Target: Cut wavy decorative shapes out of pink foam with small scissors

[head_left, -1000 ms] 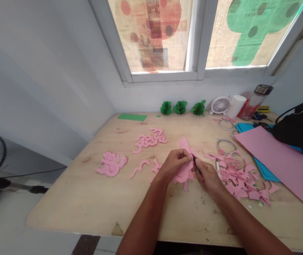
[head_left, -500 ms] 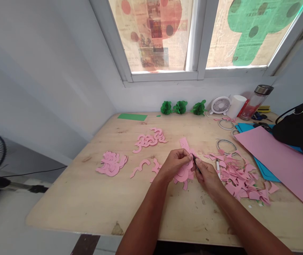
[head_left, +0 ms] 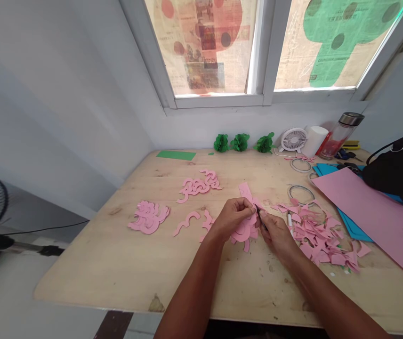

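Pinches a pink paper strip (head_left: 245,192) between thumb and fingers of the left hand (head_left: 235,215). Grips a slim, dark hand tool (head_left: 259,213) in the closed right hand (head_left: 275,231), with its tip close to the left fingertips; cannot tell its exact kind or how its tip stands, mostly hidden by fingers. Holds the strip over the front middle of a pale wooden table (head_left: 127,278), with its far end showing past the left fingertips.

Has curved pink paper cutouts (head_left: 243,233) just below the hands, partly covered by them. To the left, shows a wavy pink paper piece (head_left: 187,222) lying apart, then a layered pile of scalloped pink cutouts (head_left: 149,219); farther back, a loose cluster of pink paper arcs (head_left: 199,185).

To the right, shows a heap of pink paper scraps (head_left: 319,238) beside a white marker (head_left: 289,221), a grey wire ring (head_left: 301,194) at its back edge, and a large pink paper sheet (head_left: 374,212) lying over blue sheets (head_left: 355,228), near a black bag (head_left: 395,172).

Along the wall, shows a flat green paper rectangle (head_left: 176,155), 3 green pleated paper balls (head_left: 240,142), a small white fan (head_left: 293,140), a white cylinder (head_left: 316,140) and a clear bottle with a metal lid (head_left: 341,136).
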Motion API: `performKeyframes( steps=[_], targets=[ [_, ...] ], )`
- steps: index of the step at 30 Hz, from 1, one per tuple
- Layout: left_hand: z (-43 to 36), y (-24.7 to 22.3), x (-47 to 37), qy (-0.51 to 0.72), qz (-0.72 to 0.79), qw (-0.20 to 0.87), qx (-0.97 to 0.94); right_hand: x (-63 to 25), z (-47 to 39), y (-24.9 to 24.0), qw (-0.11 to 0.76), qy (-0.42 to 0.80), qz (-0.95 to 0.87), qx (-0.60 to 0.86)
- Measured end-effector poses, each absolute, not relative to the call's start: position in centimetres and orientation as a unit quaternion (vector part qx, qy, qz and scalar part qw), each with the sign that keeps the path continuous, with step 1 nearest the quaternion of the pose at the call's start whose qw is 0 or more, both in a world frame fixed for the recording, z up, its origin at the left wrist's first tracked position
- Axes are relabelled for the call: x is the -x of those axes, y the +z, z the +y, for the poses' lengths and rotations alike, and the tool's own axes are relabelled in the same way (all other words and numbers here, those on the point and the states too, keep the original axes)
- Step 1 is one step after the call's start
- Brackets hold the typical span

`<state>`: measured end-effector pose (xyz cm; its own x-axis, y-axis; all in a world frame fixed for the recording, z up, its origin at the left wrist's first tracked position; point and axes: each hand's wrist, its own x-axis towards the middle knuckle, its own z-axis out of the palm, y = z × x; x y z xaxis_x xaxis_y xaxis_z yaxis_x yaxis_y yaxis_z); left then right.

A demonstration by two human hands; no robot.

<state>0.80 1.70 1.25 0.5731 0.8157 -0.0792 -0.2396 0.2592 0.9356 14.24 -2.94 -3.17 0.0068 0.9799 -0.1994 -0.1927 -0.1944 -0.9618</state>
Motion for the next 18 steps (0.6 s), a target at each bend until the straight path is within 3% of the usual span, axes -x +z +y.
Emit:
performKeyframes(
  steps=[12, 18],
  targets=[
    [2.2, 0.4, -1.2, 0.439, 0.369, 0.679, -0.458, -14.3, -3.1, -2.2, 0.563, 0.573, -0.340, 0.489],
    [2.4, -0.5, -1.9, 0.492, 0.357, 0.708, -0.360, -14.0, -3.1, -2.7, 0.521, 0.554, -0.398, 0.514]
  ],
)
